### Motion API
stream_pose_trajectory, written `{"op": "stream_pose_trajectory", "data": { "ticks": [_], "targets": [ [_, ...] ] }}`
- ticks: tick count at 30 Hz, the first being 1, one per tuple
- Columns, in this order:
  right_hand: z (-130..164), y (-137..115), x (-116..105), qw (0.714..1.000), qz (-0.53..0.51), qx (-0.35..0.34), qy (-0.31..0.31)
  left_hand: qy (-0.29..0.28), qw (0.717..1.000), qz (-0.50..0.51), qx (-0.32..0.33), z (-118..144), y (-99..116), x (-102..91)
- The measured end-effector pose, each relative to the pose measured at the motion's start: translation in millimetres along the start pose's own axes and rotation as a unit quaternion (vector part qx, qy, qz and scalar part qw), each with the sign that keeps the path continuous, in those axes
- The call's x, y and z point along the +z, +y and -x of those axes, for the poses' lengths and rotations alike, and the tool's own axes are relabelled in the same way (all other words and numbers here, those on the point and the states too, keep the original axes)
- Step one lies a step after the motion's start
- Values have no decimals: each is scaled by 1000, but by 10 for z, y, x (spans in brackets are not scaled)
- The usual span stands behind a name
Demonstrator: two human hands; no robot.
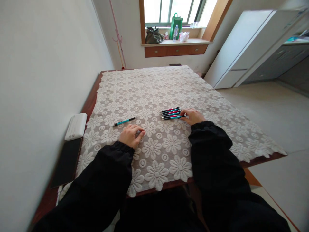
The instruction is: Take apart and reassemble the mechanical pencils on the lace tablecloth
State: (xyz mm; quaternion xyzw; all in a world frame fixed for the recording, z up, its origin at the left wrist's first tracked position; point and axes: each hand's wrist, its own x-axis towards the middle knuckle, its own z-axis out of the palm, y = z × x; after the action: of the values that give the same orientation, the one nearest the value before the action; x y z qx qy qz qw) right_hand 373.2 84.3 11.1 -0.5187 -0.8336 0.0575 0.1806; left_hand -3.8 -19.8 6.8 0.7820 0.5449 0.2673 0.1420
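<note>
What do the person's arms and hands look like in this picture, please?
Both arms wear long, loose black sleeves gathered at elastic cuffs. The left hand and the right hand are bare: no gloves, and no rings or watch can be made out. No markings show on the sleeves.

Hidden, cropped and too small to read

The right hand (192,116) covers the near ends of the row of pens (171,113), so how many it touches cannot be told; the left hand (131,135) lies knuckles up, hiding whatever sits under its curled fingers. The lace cloth (156,151) conceals nearly all of the table (90,103). The dark flat object (66,161) by the wall is blurred and unidentifiable. On the windowsill (176,42), the bags and bottle are too small for detail. The white cabinet (243,45) runs out past the picture's right edge, and both black sleeves (101,183) run off the bottom.
</note>
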Motion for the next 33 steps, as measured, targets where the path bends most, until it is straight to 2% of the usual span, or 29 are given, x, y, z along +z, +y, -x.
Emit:
{"op": "stream_pose_trajectory", "data": {
  "ticks": [11, 21, 27, 33],
  "targets": [
    [25, -177, 92, 1000, -18, -15, 5, 16, 1000, -6, 24, 25, -22, 1],
    [22, -280, 94, 999, -35, 34, 0, 20, 999, -3, 43, 30, -75, -10],
    [35, -252, 116, 996, -63, 52, 30, 29, 999, 4, 37, 42, -76, -4],
    [48, -174, 202, 987, -132, 58, 77, 26, 999, 30, 2, 12, -49, -21]
  ]
}}
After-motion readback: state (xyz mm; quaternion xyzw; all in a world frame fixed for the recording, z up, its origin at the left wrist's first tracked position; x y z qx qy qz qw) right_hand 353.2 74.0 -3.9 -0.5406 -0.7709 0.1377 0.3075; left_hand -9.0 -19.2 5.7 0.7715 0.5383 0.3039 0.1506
